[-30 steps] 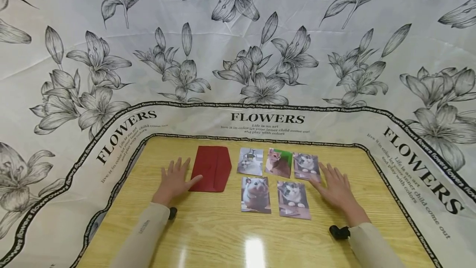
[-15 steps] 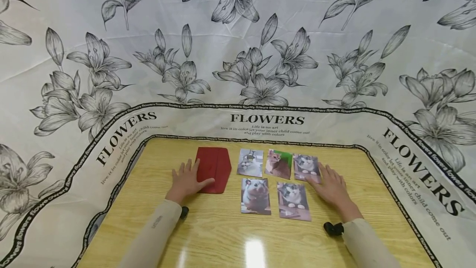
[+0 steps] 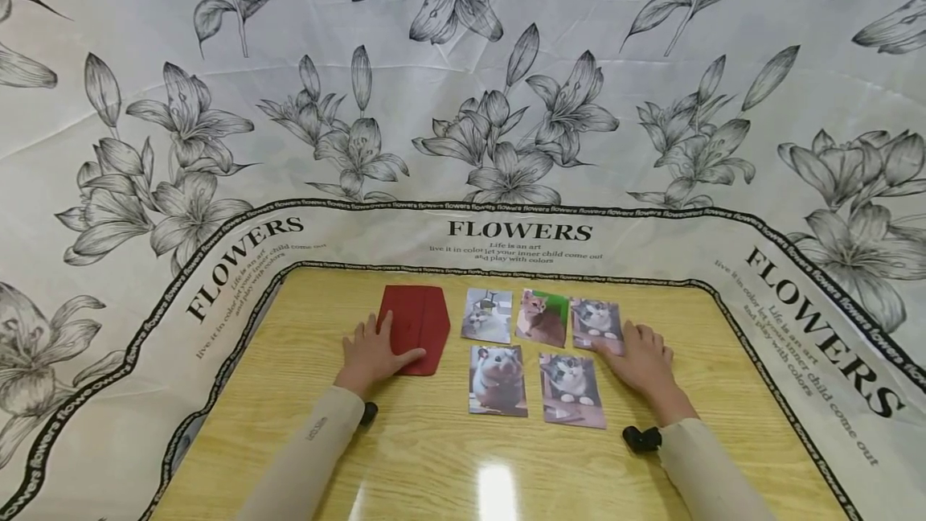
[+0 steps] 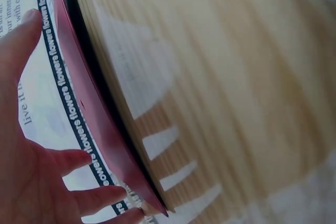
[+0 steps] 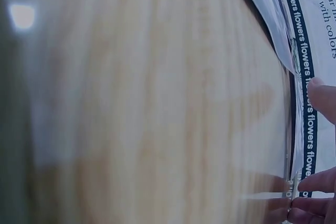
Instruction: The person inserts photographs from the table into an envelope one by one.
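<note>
Left of centre in the frame, the left hand [image 3: 370, 354] is held spread over an edge of the red envelope [image 3: 427, 326]. Right of centre, the right hand [image 3: 646, 360] is held loosely spread at the rightmost cat card [image 3: 593, 317]. Reaching seems in hand; edge pinches are presumably called for.

Left hand [image 3: 370, 356] has shifted right since a second ago: index finger, first seen off the red envelope [image 3: 428, 318], now overlaps its left side, and the thumb reaches farther across it. Right hand [image 3: 644, 358] has edged left, thumb farther over the lower part of the upper-right cat photo [image 3: 595, 317], fingers drawn in, less outstretched than before.
</note>
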A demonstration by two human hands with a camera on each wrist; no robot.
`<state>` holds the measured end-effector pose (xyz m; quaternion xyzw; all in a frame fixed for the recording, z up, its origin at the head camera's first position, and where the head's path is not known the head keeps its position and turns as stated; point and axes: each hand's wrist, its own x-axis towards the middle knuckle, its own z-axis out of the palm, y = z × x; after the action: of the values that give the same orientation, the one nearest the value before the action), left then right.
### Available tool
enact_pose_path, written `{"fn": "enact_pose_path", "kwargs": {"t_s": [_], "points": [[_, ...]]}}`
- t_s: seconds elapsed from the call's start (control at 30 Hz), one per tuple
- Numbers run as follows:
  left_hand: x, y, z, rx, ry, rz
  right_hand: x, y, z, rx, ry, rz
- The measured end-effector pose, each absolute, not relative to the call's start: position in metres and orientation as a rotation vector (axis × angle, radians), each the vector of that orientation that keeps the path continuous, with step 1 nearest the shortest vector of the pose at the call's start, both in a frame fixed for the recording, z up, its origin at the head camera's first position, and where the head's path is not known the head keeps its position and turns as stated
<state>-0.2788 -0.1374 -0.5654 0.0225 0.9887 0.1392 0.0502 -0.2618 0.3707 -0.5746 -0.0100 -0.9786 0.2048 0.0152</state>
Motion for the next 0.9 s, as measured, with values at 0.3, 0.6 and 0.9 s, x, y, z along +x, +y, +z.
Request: {"fn": "enact_pose_path", "kwargs": {"t_s": [0.3, 0.6, 0.9], "points": [[-0.279, -0.132, -0.569, 0.051, 3.068, 0.408, -0.263, 0.365, -0.572, -0.081, -3.045, 0.590], [-0.280, -0.132, -0.565, 0.010, 3.100, 0.379, -0.265, 0.364, -0.573, -0.166, -2.997, 0.668], [-0.278, -0.133, -0.557, -0.060, 3.082, 0.489, -0.265, 0.361, -0.569, -0.291, -3.010, 0.735]]}}
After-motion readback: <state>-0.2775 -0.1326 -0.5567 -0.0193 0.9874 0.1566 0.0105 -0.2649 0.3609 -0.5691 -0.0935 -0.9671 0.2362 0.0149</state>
